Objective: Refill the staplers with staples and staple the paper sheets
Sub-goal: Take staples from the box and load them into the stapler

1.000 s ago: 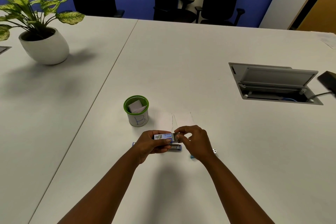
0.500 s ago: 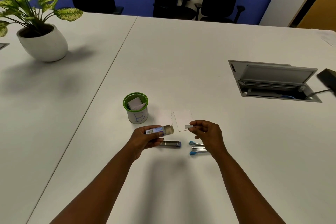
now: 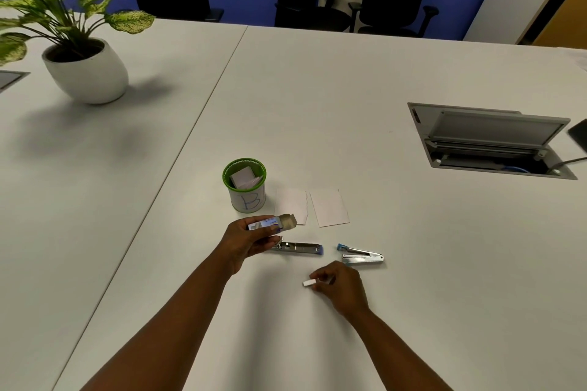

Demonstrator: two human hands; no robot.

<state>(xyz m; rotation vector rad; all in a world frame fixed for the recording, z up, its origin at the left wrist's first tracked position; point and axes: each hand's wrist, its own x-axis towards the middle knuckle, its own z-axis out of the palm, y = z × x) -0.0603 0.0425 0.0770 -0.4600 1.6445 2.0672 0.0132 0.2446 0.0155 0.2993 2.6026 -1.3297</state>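
A green-rimmed cup (image 3: 247, 187) stands beside two paper sheets (image 3: 313, 207) on the table (image 3: 349, 89). My left hand (image 3: 246, 240) grips the open staple box (image 3: 271, 223) above one stapler (image 3: 298, 248); the other stapler (image 3: 360, 256) lies opened. My right hand (image 3: 341, 287) pinches a staple strip (image 3: 309, 283).

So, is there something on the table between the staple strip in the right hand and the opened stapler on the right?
Nothing visible. The right hand pinches the staple strip just in front of the opened stapler, with only bare table between them.
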